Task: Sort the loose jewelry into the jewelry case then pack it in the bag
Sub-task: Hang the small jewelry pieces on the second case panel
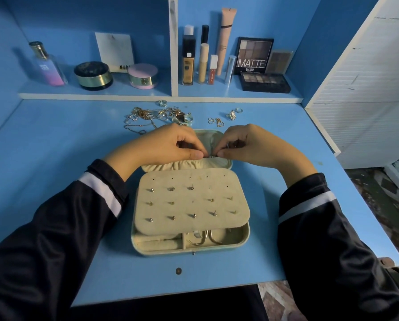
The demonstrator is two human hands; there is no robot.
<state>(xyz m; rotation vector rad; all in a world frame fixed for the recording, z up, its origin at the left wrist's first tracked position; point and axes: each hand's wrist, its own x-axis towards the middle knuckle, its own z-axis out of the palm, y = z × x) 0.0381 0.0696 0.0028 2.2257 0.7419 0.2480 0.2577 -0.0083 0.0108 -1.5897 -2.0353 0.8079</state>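
Cream-lined pale green jewelry case lies open on the blue surface. Left grip and right grip together pinch a small silver piece over its lid, probably to steady it. Tangled loose jewelry lies behind.

The case is lying open on the table before me, panel resting over its tray. My left hand and right hand are meeting above the lid, stud between them. Jewelry is lying behind; shelf beyond.

Blue desk, blue shelf, white slatted panel right.
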